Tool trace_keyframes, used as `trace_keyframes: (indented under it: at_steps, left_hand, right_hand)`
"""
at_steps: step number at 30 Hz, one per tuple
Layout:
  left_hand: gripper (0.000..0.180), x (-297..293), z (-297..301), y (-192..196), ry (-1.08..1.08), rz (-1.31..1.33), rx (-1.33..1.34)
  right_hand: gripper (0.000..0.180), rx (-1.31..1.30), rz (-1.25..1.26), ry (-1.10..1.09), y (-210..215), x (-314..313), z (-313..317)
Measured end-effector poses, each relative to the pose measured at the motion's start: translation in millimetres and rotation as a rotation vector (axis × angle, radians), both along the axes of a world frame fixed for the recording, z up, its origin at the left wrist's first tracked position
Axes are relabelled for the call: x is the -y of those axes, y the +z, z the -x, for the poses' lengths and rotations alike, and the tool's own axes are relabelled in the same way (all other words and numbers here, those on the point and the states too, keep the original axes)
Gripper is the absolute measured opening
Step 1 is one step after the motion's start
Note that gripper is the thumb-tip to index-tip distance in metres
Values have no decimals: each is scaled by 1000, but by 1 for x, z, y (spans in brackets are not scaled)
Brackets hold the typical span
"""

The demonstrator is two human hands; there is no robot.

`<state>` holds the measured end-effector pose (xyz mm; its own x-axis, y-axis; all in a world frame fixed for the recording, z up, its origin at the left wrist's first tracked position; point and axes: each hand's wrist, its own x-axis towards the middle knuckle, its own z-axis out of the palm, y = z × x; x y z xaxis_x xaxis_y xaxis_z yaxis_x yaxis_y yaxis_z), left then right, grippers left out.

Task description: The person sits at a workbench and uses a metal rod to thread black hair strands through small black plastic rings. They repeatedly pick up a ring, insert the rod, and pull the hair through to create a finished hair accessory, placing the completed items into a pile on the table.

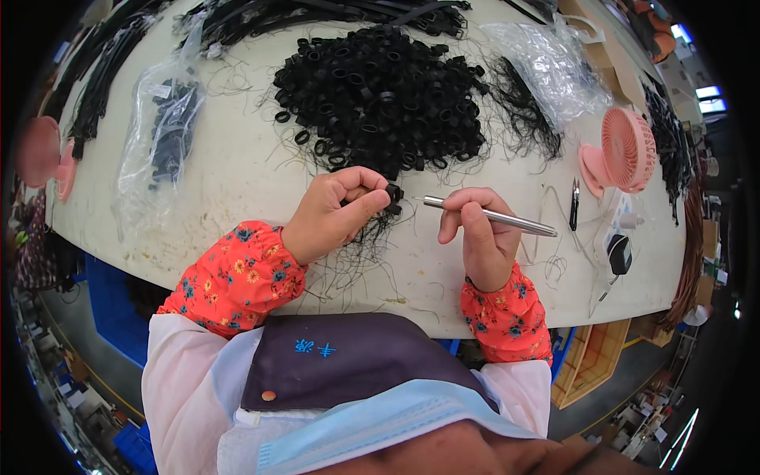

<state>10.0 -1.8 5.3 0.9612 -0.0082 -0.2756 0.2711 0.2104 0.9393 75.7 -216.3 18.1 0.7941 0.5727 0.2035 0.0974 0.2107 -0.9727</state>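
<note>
Between the thumb and fingers of my left hand (pixel 336 210) is a small black loop (pixel 393 192), held near the middle of the table. My right hand (pixel 484 233) grips a slim silver pen-like tool (pixel 495 215), its thin tip pointing left at the loop with a small gap between them. Just beyond my hands rises a large pile of black loops (pixel 380 95). Loose black threads (pixel 368 233) lie under and beside my left hand. Both forearms wear red flowered sleeve covers.
A clear bag of black pieces (pixel 170 131) lies to the left, with bundled black straps (pixel 332 17) at the back. On the right are a plastic bag (pixel 554 67), a pink fan (pixel 625 150), thread snips (pixel 575 204) and a white power strip (pixel 616 226). Another pink fan (pixel 39 154) stands far left.
</note>
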Motion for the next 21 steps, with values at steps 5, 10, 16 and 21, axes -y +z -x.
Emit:
trace_keyframes:
  at_steps: [5, 10, 16, 21]
  left_hand:
    - [17, 1, 0, -1, 3, -61, 42]
    - [16, 3, 0, -3, 9, -48, 46]
    - [18, 2, 2, -3, -4, -25, 30]
    - [19, 2, 2, -1, -12, -10, 19]
  right_hand:
    - [23, -45, 65, 41, 2, -3, 3]
    - [23, -34, 89, 46, 0, -4, 3]
    - [23, -18, 108, 45, -1, -5, 3]
    - [23, -3, 113, 30, -2, -6, 3]
